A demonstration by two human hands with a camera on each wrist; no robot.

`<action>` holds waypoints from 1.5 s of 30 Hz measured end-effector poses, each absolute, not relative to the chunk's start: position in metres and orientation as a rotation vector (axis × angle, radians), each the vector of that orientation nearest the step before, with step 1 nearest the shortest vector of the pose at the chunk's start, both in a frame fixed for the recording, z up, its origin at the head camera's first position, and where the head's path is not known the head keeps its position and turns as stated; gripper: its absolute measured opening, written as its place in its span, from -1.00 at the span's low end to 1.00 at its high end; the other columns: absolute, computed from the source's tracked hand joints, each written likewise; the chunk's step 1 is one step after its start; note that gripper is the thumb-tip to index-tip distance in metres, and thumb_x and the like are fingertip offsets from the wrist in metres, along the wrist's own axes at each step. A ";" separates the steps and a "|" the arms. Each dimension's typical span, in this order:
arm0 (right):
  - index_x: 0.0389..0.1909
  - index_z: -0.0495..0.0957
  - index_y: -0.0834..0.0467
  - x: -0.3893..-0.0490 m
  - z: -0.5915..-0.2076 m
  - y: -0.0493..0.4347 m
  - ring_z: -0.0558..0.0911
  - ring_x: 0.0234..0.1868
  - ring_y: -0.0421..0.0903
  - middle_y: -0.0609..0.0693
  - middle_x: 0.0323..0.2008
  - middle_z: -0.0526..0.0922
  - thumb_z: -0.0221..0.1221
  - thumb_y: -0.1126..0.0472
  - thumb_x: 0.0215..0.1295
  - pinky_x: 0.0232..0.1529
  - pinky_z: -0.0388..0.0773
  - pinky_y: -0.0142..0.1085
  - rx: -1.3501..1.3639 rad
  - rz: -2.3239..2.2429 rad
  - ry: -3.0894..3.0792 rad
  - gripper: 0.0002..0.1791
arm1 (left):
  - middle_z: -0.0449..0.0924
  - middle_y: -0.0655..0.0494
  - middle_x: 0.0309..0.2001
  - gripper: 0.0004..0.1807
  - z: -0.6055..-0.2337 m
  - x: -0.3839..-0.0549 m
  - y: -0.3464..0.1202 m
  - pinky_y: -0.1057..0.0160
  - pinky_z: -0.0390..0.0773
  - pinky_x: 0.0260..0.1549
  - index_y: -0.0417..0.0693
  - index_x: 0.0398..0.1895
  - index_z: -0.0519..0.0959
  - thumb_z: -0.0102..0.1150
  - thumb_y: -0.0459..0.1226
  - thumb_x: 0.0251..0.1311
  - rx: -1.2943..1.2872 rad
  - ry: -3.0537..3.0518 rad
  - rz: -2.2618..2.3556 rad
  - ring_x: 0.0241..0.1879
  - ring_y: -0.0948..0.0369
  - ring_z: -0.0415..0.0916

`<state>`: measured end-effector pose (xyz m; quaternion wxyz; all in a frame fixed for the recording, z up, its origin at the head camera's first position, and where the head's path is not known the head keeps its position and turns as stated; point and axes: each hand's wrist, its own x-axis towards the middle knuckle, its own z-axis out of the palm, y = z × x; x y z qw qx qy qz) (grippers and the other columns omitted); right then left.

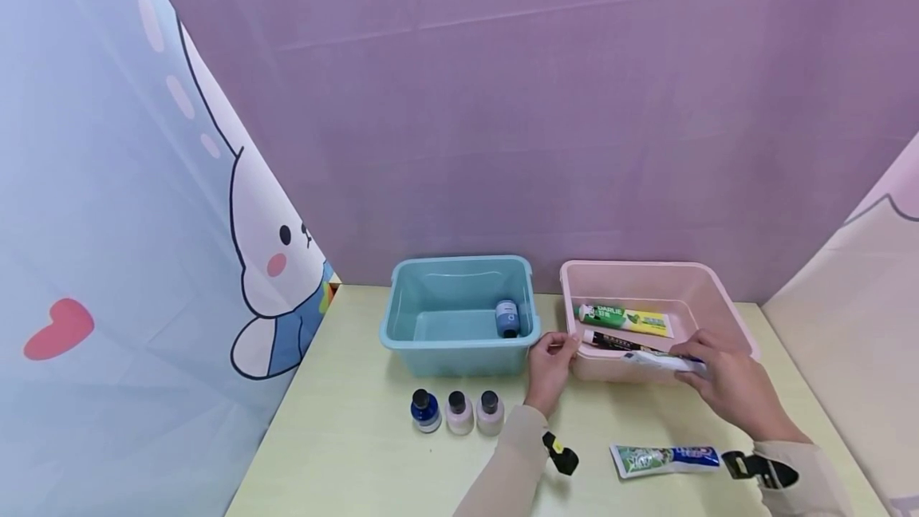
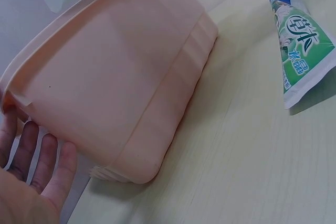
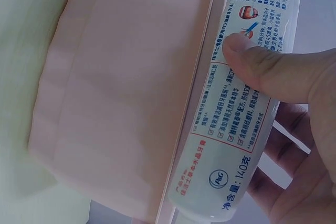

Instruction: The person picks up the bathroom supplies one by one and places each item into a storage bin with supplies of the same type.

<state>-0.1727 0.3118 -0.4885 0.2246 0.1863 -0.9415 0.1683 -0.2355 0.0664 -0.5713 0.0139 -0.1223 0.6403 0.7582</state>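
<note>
My right hand (image 1: 732,381) holds a white toothpaste tube (image 3: 220,124) over the front rim of a pink bin (image 1: 639,266), thumb across its printed back and fingers behind it. My left hand (image 1: 550,369) grips the bin's front left corner, fingers at the rim (image 2: 44,150). Inside the bin lie a green and yellow toothpaste tube (image 1: 628,320) and a black tube (image 1: 610,341), the latter partly hidden by the white tube. Another toothpaste tube (image 1: 664,459), green and blue, lies on the table in front of the bin.
To the left stands a blue-green bin (image 1: 459,346) with one blue bottle (image 1: 506,317) in it. In front of it are a dark blue bottle (image 1: 426,413) and two pale pink bottles (image 1: 459,415) with black caps. A purple cloth (image 1: 538,118) hangs behind the table.
</note>
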 end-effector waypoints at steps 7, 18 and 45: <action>-0.25 0.76 -0.03 -0.177 -0.486 0.313 0.42 -0.40 -0.32 -0.20 -0.31 0.62 0.62 0.32 -0.26 -0.50 0.35 -0.37 0.529 0.452 -2.584 -0.55 | 0.62 0.13 -0.22 -0.82 -0.570 -0.235 0.067 0.07 0.72 -0.02 -0.03 -0.21 0.66 0.40 -0.15 0.26 -0.392 1.991 2.365 -0.24 0.23 0.55; -0.23 0.77 0.00 -0.185 -0.483 0.313 0.45 -0.40 -0.31 -0.18 -0.30 0.63 0.63 0.34 -0.29 -0.51 0.40 -0.34 0.575 0.446 -2.550 -0.52 | 0.63 0.16 -0.19 -0.82 -0.571 -0.235 0.066 0.14 0.73 -0.05 0.01 -0.20 0.67 0.39 -0.12 0.27 -0.388 1.997 2.343 -0.22 0.24 0.57; -0.28 0.76 0.12 -0.223 -0.481 0.313 0.52 -0.41 -0.23 -0.14 -0.37 0.62 0.61 0.37 -0.28 -0.40 0.51 -0.20 0.693 0.412 -2.514 -0.58 | 0.63 0.16 -0.29 -0.85 -0.571 -0.235 0.066 0.06 0.72 -0.07 -0.02 -0.23 0.67 0.39 -0.17 0.27 -0.363 2.008 2.352 -0.28 0.26 0.57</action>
